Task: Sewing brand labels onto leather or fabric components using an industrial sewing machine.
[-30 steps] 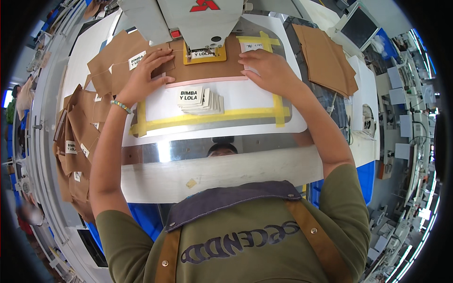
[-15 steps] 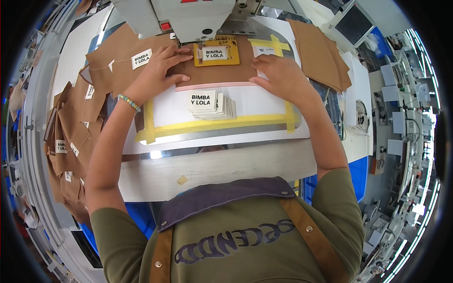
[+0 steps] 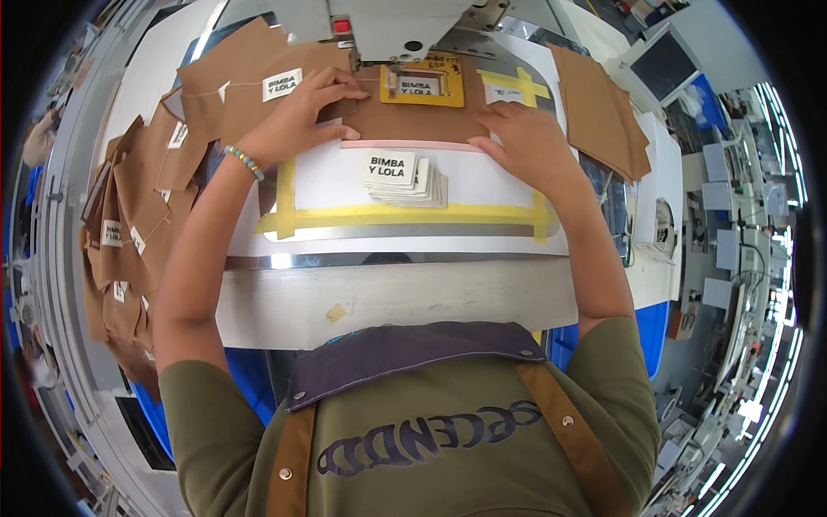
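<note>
My left hand (image 3: 303, 116) lies open at the left end of a brown fabric panel (image 3: 405, 125), fingers stretched over it and thumb at its near edge. On the panel's right end my right hand (image 3: 527, 142) rests open, fingers spread. Between them, a yellow template frame (image 3: 422, 96) sits on the panel around a white label (image 3: 418, 85) with black lettering. A pink strip (image 3: 413, 145) runs along the panel's near edge. Just beyond the frame stands the sewing machine head (image 3: 396, 30); its needle area is partly hidden.
Nearer me, a stack of white labels (image 3: 392, 170) stands on a white sheet bordered with yellow tape (image 3: 413, 215). Brown pieces with thread-linked labels (image 3: 142, 198) hang at the left. More brown panels (image 3: 594, 108) are stacked at the right, near a screen (image 3: 662, 62).
The view has shifted, so the table and machine appear farther up and right. Both hands stay on the brown panel, still open, with little visible movement against it.
</note>
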The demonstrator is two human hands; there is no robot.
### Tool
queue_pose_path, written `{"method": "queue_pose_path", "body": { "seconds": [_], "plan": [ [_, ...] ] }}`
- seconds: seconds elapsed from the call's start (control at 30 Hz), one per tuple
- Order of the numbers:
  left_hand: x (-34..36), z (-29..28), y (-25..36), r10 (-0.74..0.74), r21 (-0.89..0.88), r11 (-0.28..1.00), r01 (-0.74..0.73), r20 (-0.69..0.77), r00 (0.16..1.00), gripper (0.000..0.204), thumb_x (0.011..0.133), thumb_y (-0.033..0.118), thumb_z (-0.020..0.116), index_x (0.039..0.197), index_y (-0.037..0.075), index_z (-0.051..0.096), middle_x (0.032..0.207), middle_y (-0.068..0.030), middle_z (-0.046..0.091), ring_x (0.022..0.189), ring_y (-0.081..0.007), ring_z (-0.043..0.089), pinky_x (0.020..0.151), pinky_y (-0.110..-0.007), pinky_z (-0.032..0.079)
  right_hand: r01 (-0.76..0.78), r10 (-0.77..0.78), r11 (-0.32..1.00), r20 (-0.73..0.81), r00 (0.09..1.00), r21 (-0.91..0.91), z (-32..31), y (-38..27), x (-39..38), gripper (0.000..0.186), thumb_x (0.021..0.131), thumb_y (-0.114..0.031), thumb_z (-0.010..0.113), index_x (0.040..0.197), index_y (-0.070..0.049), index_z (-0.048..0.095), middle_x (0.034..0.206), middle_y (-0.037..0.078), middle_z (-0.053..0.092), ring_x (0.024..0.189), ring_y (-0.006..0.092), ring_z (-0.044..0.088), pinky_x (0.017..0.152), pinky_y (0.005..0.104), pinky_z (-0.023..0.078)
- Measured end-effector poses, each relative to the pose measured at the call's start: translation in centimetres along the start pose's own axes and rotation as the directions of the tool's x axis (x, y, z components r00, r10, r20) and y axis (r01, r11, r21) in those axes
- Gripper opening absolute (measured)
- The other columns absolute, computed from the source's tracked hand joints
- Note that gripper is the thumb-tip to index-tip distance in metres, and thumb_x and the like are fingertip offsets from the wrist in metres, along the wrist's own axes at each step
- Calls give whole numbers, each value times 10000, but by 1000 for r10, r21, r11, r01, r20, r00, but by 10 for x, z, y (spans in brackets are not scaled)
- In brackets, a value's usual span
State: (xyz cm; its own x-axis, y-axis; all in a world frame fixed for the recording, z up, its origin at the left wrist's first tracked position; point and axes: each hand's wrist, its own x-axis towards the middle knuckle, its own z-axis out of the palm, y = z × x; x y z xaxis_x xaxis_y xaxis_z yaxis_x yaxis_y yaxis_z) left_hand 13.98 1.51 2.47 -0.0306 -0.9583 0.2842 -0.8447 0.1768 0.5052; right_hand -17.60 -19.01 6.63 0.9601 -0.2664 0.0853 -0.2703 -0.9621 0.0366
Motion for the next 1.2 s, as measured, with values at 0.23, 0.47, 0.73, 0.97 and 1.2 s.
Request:
{"method": "queue_pose_path", "body": {
  "seconds": [0.23,0.47,0.73,0.97,1.2],
  "plan": [
    [7,16,-11,78,62,996,-70,-135,988,292,944,256,819,1171,91,736,1234,-122,671,1238,-355,615,1047,-472,529,28,-25,999,-122,992,29,4,-10,9,377,998,-384,732,1173,-53,780,1219,143,762,1098,355,734,924,453,593],
    [-3,24,9,199,257,953,-158,-139,970,105,963,110,691,1042,51,657,1207,-117,679,1170,-325,656,981,-418,573,33,-21,990,-91,996,140,-12,-8,-10,325,998,-244,752,1239,-27,765,1294,160,755,1165,371,721,990,467,574],
    [-129,-58,-1,-265,191,932,307,-216,940,94,983,91,710,1014,51,632,1053,-121,670,999,-382,679,853,-456,557,-22,32,973,-40,999,228,-20,3,-37,301,1001,-177,750,1254,-15,755,1404,148,721,1283,367,676,1081,450,542],
    [-214,-156,-70,-291,506,614,606,-569,769,501,1052,462,667,1426,129,682,1487,-130,639,1366,-355,588,1122,-520,480,-22,41,962,-63,997,271,-3,14,-45,340,1054,-174,676,1354,-19,709,1492,151,671,1397,366,608,1195,463,460],
    [-309,-126,-57,-835,405,-44,913,-517,189,833,1004,780,523,1504,124,641,1591,-138,585,1387,-415,608,1158,-555,485,2,10,973,-49,999,229,9,19,-53,401,1089,-170,596,1447,0,654,1555,172,615,1443,385,561,1238,479,413]
  ]
}}
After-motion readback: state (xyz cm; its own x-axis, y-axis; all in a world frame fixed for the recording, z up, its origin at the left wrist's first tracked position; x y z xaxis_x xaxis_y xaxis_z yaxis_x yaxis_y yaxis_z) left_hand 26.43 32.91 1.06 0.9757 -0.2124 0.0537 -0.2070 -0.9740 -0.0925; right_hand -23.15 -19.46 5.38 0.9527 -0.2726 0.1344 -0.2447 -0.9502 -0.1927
